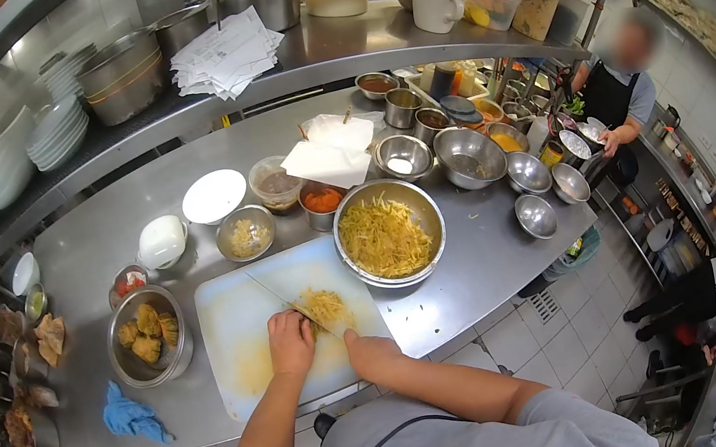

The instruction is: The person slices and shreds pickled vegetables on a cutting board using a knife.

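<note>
My right hand (pixel 372 355) is closed around the handle of a kitchen knife (pixel 279 293). Its long blade slants up and left across a white cutting board (pixel 235 341). Right of the blade lies a small pile of yellowish shreds (pixel 327 307). Close to the blade's left side, my left hand (pixel 290 343) rests on the board with its fingers curled; anything beneath them is hidden. A metal bowl heaped with yellow shreds (pixel 387 236) overlaps the board's upper right corner. Left of the board, another metal bowl (pixel 155 374) holds several browned yellow lumps (pixel 147 332).
Behind the board stand a small bowl of chopped bits (pixel 247 236), a container of orange-red food (pixel 321 199) and a white plate (pixel 214 197). A blue cloth (pixel 133 414) lies near the front edge. An overhead shelf (pixel 364 42) spans the back. A co-worker (pixel 626 85) stands at right.
</note>
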`<state>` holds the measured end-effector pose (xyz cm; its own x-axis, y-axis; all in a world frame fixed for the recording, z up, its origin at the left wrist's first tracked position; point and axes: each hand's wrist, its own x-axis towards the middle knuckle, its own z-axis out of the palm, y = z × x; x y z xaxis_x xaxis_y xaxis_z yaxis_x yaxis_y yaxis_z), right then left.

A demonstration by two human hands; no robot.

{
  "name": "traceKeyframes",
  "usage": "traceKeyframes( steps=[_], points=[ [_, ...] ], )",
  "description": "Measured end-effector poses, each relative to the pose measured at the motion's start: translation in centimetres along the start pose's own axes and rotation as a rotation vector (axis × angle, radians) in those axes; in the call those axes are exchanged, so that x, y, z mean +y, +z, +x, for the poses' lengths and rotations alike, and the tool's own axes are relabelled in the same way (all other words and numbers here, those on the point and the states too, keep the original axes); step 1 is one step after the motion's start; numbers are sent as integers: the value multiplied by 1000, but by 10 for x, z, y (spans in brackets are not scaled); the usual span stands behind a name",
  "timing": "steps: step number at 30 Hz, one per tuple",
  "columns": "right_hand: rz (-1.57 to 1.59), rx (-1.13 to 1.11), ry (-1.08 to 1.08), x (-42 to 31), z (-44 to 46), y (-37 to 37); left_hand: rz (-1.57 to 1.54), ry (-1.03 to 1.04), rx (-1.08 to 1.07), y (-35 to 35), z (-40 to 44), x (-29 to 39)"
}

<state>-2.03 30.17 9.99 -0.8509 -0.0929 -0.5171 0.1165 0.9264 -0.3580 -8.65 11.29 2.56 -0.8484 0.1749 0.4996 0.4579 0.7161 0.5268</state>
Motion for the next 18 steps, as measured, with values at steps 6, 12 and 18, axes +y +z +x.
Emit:
traceKeyframes(
  steps=[6,12,18],
  points=[
    [20,9,-18,2,2,3,12,-41,-34,3,0,-2],
    [0,-7,-9,1,2,3,32,-16,11,3,1,0],
    [11,-13,-4,-1,-1,-1,30,-30,-12,1,0,0]
  ],
)
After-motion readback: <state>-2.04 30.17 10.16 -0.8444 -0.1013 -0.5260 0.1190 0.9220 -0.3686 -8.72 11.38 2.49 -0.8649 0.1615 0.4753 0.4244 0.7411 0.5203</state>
